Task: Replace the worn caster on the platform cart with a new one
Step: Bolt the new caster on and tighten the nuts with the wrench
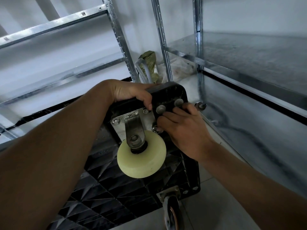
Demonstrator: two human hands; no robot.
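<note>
The black platform cart [126,193] stands tipped up, its ribbed underside facing me. A caster with a pale cream wheel [141,156] and steel fork sits on a metal mounting plate [147,119] bolted near the cart's top corner. My left hand [132,92] is shut on the cart's upper edge beside the plate. My right hand [181,125] grips a metal wrench [201,106], whose open end sticks out past my fingers, with my fingertips at the plate's right bolts. A darker, worn-looking caster [172,211] sits at the cart's lower corner.
Galvanised steel shelving [249,52] surrounds the cart on the left and right. A green bag [150,63] and a clear plastic bag [181,67] lie on the floor behind the cart. Pale floor tiles [216,205] show at the lower right.
</note>
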